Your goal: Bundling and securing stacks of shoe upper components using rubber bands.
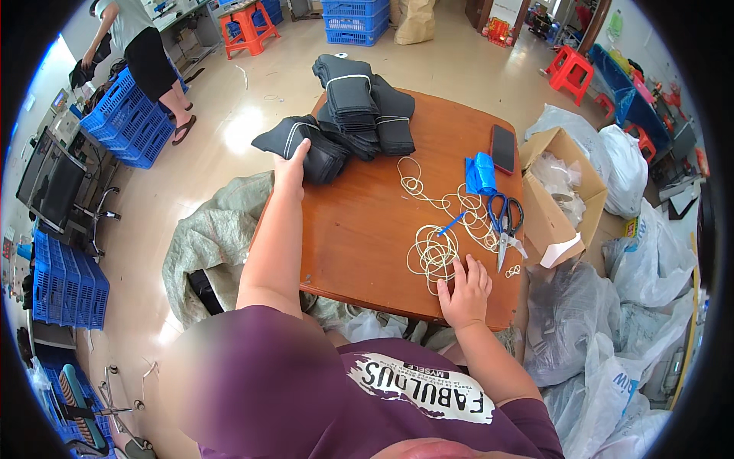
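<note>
The person's left hand (290, 170) is stretched out to the far left edge of the brown wooden table (359, 237), fingers closed over a bundle of black folded cloth (306, 145) that hangs half off that edge. The right hand (463, 291) lies flat near the front edge with fingers spread wide, holding nothing, fingertips touching a tangle of pale rubber bands (433, 254).

Lots of stuff around, though. Just behind the gripped bundle sits a bigger pile of black cloth pieces (367, 107), stacked unevenly with white trim showing, right up against the bundle so the two heaps run into each other. More loose bands and string trail from that pile toward the right hand. A blue plastic bag roll (480, 173) lies just past the bands, a dark phone (502, 148) beside it at the far right edge, and scissors with blue and black handles (505, 222) lie close to the right hand, blades pointing toward the person.

Off the table on the right there's an open cardboard box (552, 200) pushed against the edge, then a crowd of white and clear plastic sacks (642, 260). A grey-green sack (218, 229) slumps on the floor under the left arm. Blue crates (130, 118) and another person (141, 50) stand well away at upper left, orange stools (248, 27) beyond.
</note>
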